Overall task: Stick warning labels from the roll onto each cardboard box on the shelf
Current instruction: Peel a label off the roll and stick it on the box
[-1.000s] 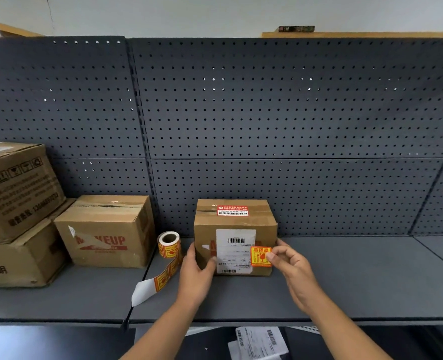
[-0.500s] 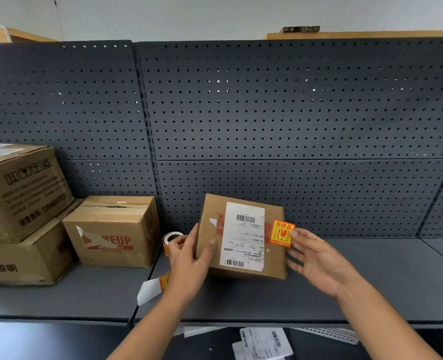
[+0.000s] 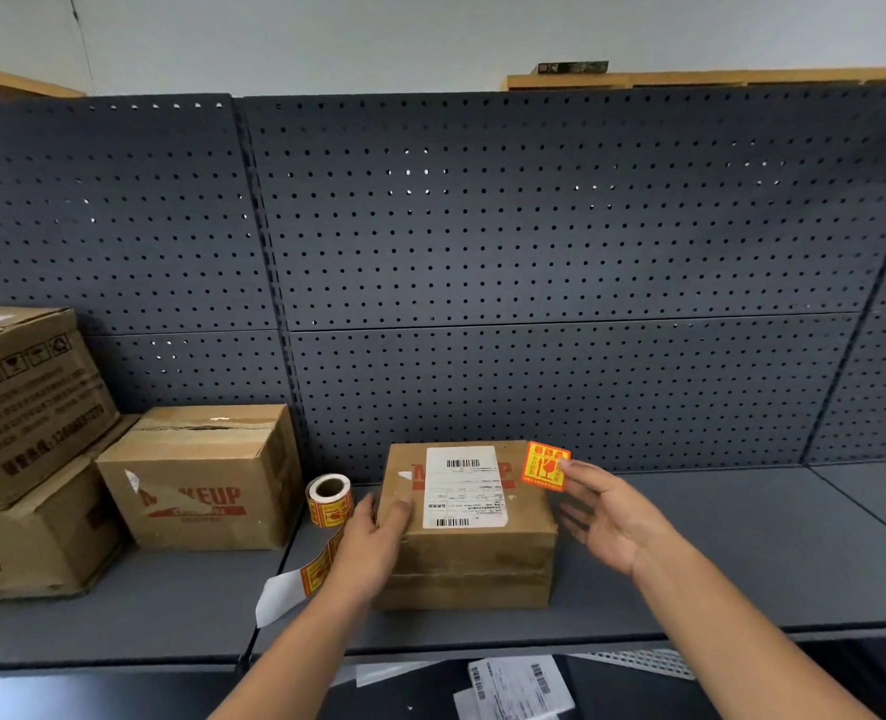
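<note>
- Head view, lower edge of the frame: loose papers point(image 3: 517, 687) with barcodes lie on a level below the shelf point(image 3: 742, 574); they seem no part of the job.
- Lower centre: the left hand point(image 3: 373, 548) grips the left top edge of the small cardboard box point(image 3: 472, 569), thumb on the top face, and steadies it on the shelf.
- Right of centre: the right hand point(image 3: 607, 517) holds one orange warning label point(image 3: 545, 466) by its right edge at the tips of the upper fingers point(image 3: 583, 478). The other fingers are spread and loose. The label hangs over the box's far right corner, and I cannot tell whether it touches the cardboard.
- On top of that box sits a white shipping label point(image 3: 464, 485). No warning label is stuck to any face in view, so this box reads as in hand, not done.
- Just left of the box stands the label roll point(image 3: 329, 498), its loose strip point(image 3: 300, 579) trailing to the shelf's front edge.
- Further left: the MAKEUP box point(image 3: 196, 491), then a stack of two larger cardboard boxes point(image 3: 19, 402) at the left edge. None shows an orange label on the faces seen, so by my judgement three boxes remain after this one.
- Behind everything: dark pegboard point(image 3: 534, 252).
</note>
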Motion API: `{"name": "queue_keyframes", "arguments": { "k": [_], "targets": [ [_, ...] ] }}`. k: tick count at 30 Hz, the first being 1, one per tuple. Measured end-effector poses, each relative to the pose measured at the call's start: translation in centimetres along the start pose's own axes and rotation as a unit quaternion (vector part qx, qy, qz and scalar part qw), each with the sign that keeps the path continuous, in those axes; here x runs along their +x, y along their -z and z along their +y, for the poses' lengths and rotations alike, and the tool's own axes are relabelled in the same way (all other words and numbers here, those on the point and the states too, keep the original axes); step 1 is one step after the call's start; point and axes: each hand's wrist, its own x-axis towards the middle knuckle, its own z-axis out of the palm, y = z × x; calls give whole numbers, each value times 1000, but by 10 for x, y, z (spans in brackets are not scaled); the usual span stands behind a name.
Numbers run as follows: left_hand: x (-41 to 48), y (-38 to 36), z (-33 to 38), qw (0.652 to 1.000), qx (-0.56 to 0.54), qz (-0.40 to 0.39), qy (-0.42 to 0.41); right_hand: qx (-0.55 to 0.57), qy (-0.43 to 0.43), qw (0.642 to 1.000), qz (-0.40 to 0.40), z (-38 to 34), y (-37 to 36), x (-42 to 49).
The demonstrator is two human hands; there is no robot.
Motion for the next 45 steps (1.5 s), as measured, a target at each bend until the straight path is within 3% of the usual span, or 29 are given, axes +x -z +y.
{"name": "queue_keyframes", "arguments": {
  "k": [3, 6, 9, 14, 22, 29, 36, 45],
  "targets": [
    [-1, 1, 4, 992, 102, 66, -35, -10, 42, 998, 37, -5, 4, -1],
    [-10, -8, 12, 955, 193, 132, -184, -38, 52, 998, -11, -14, 8, -8],
    [-15, -26, 24, 938, 200, 65, -274, -96, 65, 992, -41, -16, 6, -14],
    [-12, -55, 42, 973, 80, -81, -201, -117, 85, 988, -59, -9, -1, -21],
    [-10, -67, 52, 984, -3, -106, -141, -161, 138, 977, -9, 5, -7, -22],
    [-2, -68, 54, 982, 40, -109, -147, -221, 189, 957, 13, 9, -11, -22],
    [2, -70, 49, 949, 225, -92, -200, -324, 215, 921, 29, 14, -11, -13],
    [2, -74, 44, 921, 276, -109, -253, -361, 227, 901, 75, 21, -9, -4]
  ]
}}
